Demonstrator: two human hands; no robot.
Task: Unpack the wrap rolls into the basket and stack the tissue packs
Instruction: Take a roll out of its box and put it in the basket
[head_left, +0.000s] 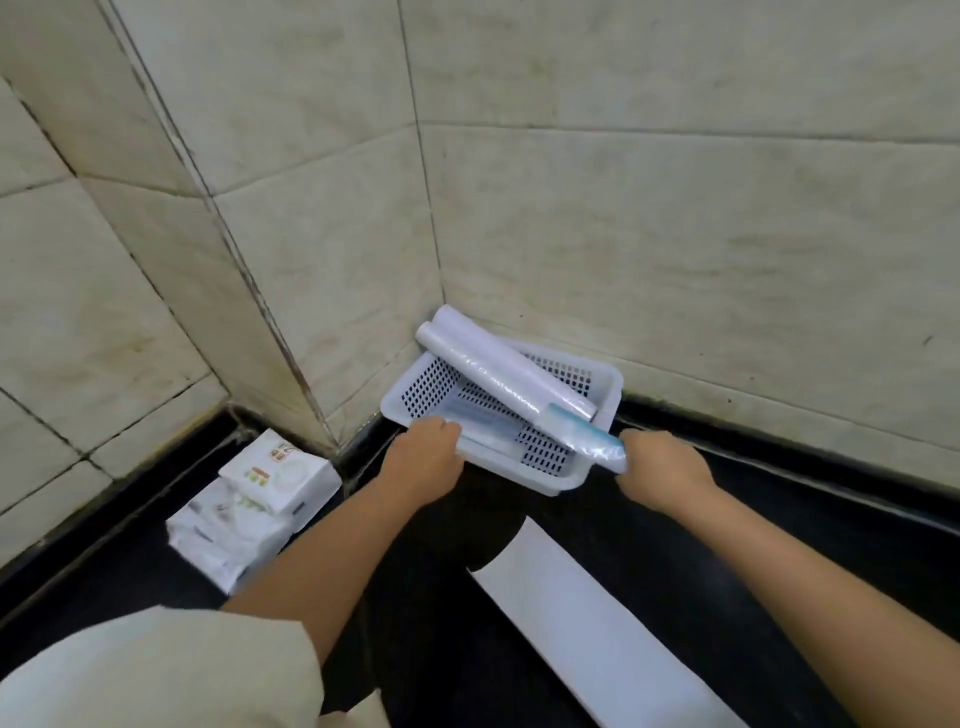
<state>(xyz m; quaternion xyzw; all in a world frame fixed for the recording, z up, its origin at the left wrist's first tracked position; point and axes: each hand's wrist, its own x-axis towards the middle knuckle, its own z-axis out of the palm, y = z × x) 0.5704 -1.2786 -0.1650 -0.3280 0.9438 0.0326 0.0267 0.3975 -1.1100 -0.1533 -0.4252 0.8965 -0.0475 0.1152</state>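
A white perforated basket (415, 387) sits on the black counter in the tiled corner. Two white wrap rolls (493, 364) lie diagonally across it, their far ends sticking out over the back rim. A third roll with a light blue end (587, 434) rests over the near right rim, and my right hand (660, 467) is closed on that end. My left hand (428, 460) grips the basket's near left rim, next to another roll lying flat inside. White tissue packs (254, 504) with green print sit in a loose pile at the left.
A long flat white carton (597, 623) lies on the black counter (779, 519) in front of the basket. Beige tiled walls close in behind and to the left. My light sleeve shows at the bottom left.
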